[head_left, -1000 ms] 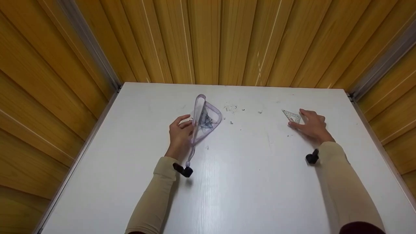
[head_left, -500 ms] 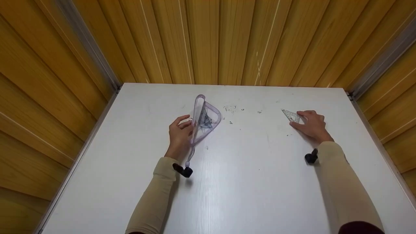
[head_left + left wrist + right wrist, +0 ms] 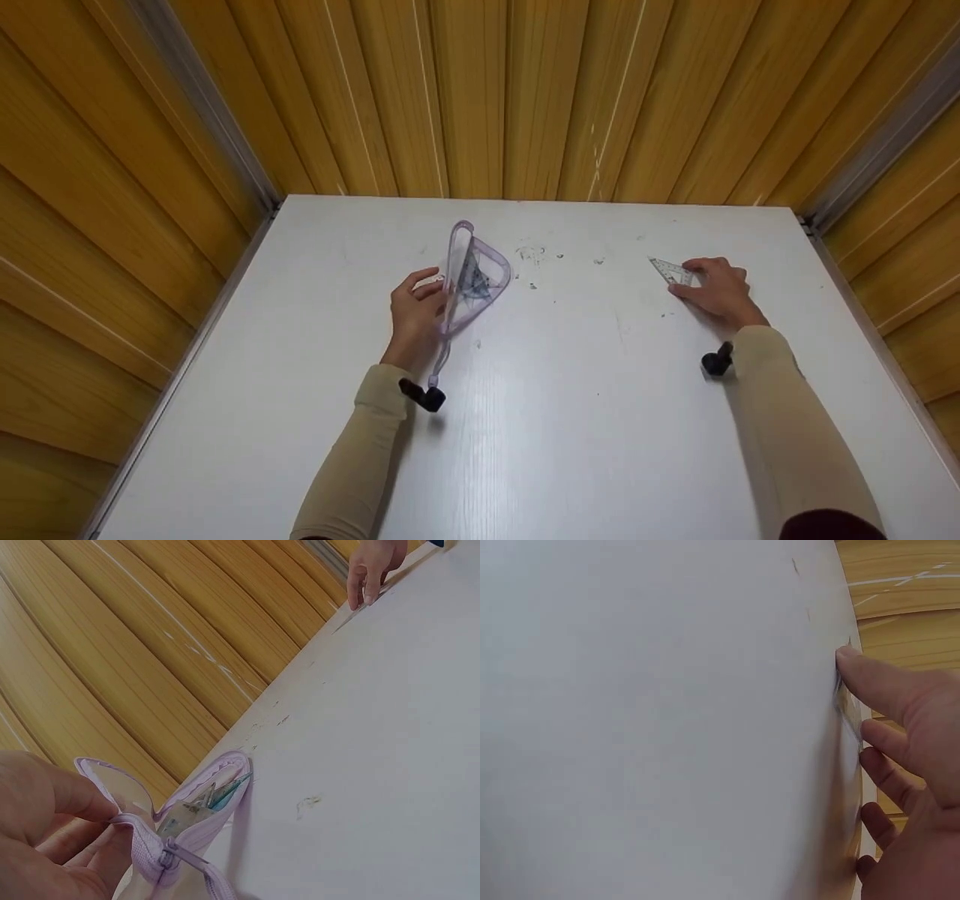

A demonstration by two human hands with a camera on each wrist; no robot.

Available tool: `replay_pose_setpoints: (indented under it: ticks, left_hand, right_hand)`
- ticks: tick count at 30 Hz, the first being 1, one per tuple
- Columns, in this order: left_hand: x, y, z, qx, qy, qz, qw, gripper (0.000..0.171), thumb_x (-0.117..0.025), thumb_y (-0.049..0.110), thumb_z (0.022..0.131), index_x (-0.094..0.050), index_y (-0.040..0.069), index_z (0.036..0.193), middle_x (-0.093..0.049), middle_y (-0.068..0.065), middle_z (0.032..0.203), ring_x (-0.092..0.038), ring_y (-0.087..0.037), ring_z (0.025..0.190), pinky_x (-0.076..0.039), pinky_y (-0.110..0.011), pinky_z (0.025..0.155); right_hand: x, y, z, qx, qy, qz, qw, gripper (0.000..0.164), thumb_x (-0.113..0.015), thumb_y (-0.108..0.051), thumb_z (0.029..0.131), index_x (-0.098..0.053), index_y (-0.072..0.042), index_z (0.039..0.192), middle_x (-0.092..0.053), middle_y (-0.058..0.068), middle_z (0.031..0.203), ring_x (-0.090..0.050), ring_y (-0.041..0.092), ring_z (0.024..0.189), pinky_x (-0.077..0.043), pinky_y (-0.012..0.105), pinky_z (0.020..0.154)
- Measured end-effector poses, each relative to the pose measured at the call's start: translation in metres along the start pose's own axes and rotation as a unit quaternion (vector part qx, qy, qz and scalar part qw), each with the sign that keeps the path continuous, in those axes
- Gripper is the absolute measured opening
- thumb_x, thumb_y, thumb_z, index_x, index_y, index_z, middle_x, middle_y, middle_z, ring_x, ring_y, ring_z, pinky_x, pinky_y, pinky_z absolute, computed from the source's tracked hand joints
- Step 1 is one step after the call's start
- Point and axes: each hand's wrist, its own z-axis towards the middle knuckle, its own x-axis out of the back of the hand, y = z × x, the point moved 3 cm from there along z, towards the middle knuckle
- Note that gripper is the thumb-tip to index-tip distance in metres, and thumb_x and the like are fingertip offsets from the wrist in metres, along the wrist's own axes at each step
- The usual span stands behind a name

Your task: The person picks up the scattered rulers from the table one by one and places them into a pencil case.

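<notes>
My left hand (image 3: 412, 315) pinches one edge of a clear zip pouch with lilac trim (image 3: 491, 252), left of the table's middle. In the left wrist view the pouch (image 3: 144, 851) gapes open at the top, and some clear and bluish pieces (image 3: 225, 793) show inside. A zip pull (image 3: 184, 853) hangs at its near end. On the right, my right hand (image 3: 720, 292) grips a small clear set square (image 3: 667, 270) between thumb and fingers, its pointed corner facing left. The right wrist view shows the set square (image 3: 847, 709) nearly edge-on, close over the table.
The white table (image 3: 555, 450) carries dark scuff marks (image 3: 532, 255) near its back, between the hands. Yellow wood-look panels (image 3: 480, 97) stand behind it and at both sides. A small black camera (image 3: 717, 364) sits at the right wrist, another camera (image 3: 424, 395) at the left.
The right hand's thumb and index finger have drawn closer together on the set square, and that hand has shifted very slightly left. The left hand and pouch have stayed put.
</notes>
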Motion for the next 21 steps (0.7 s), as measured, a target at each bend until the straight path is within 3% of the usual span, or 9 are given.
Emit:
replay_pose_setpoints:
  ticks: [9,17,21]
  left_hand:
    - [-0.001,0.001,0.000,0.003,0.006,0.009,0.9999,0.044,-0.070,0.001,0.095,-0.062,0.009,0.138,-0.075,-0.008,0.111,-0.073,-0.025,0.100,-0.057,-0.038,0.090]
    - [0.001,0.003,-0.001,-0.019,-0.008,-0.007,0.9998,0.044,-0.066,-0.006,0.095,-0.062,0.003,0.138,-0.074,-0.017,0.115,-0.072,-0.029,0.101,-0.059,-0.032,0.080]
    - [0.000,0.003,-0.001,-0.013,-0.004,-0.011,0.9999,0.044,-0.066,-0.007,0.094,-0.062,0.004,0.137,-0.074,-0.017,0.114,-0.072,-0.029,0.100,-0.059,-0.032,0.080]
  right_hand:
    - [0.001,-0.004,0.001,-0.024,-0.007,0.014,1.000,0.080,-0.072,-0.052,0.093,-0.044,-0.005,0.151,-0.032,0.031,0.154,-0.024,0.053,0.130,-0.026,0.069,0.103]
    - [0.002,-0.007,0.003,-0.011,0.003,0.008,1.000,0.074,-0.074,-0.045,0.093,-0.047,-0.004,0.148,-0.039,0.030,0.149,-0.027,0.052,0.131,-0.026,0.069,0.105]
    - [0.003,-0.011,0.003,-0.019,0.004,0.012,1.000,0.072,-0.075,-0.042,0.093,-0.047,-0.004,0.147,-0.042,0.029,0.146,-0.030,0.050,0.129,-0.029,0.067,0.104]
